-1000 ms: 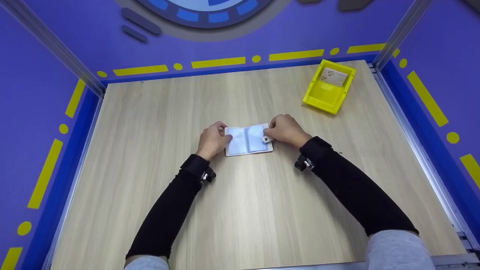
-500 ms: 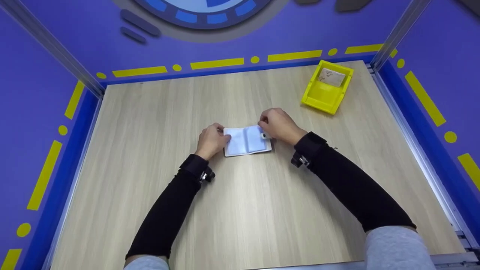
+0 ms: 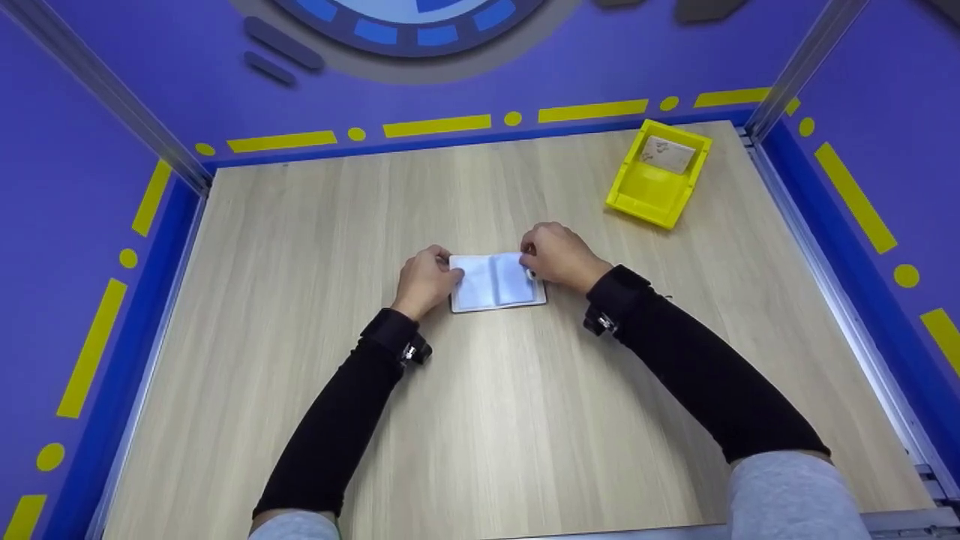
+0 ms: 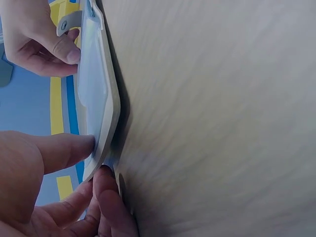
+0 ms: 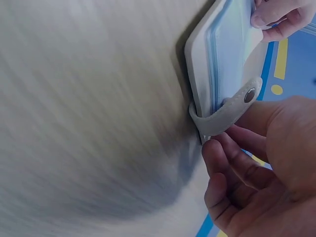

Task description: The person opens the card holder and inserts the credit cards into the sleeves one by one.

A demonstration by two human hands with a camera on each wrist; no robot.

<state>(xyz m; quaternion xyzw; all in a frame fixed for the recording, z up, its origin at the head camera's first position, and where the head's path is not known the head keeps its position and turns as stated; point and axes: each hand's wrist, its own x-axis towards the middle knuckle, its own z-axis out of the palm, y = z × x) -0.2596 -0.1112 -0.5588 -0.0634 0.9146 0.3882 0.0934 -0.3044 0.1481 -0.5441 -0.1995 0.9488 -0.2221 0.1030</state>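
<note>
An open card holder (image 3: pixel 475 289) lies on the table, its pale cover lined with clear bluish plastic sleeves (image 5: pixel 229 52). My left hand (image 3: pixel 426 282) pinches its left edge; in the left wrist view the thumb (image 4: pixel 69 150) presses on the sleeves and the fingers curl beneath the cover. At the upper right edge, my right hand (image 3: pixel 562 256) pinches the holder, with the thumb partly hidden behind the strap. This pale closing strap (image 5: pixel 224 116), with a metal snap (image 5: pixel 250 95), bends up over the edge in the right wrist view.
A yellow bin (image 3: pixel 649 191) stands at the back right of the wooden table (image 3: pixel 315 247), with a pale printed card-like piece (image 3: pixel 667 154) in it. Purple walls (image 3: pixel 420 97) with yellow markings enclose the back and both sides.
My right hand has shifted slightly left along the holder's right edge, and the strap now shows less beside it. The left hand keeps its hold in place.
</note>
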